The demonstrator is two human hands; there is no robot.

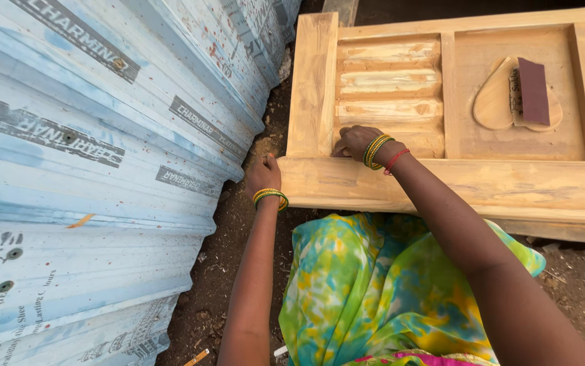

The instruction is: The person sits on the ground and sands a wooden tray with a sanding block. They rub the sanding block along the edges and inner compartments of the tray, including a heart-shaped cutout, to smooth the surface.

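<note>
Nearest the camera, a green, yellow and blue patterned cloth (373, 285) covers the person's lap, with bare dirt ground (218, 271) beside it. From there both arms reach forward to a carved wooden door panel (455, 176) lying flat on the ground. The left hand (262, 175), with green and yellow bangles at the wrist, rests at the panel's near left corner; its fingers curl over the edge, and I cannot tell how firmly the grip closes on the wood. Just beyond, the right hand (354, 141), wearing bangles and a red thread, is bunched with fingertips pressed down onto the ridged, slatted section (388, 85); whether its grip encloses anything is hidden. Further along the panel, a heart-shaped carving (495, 102) sits in a recessed square, and a dark sanding block (533, 90) lies on it. Corrugated blue-grey sheets (89, 149) lean along the left side.
</note>
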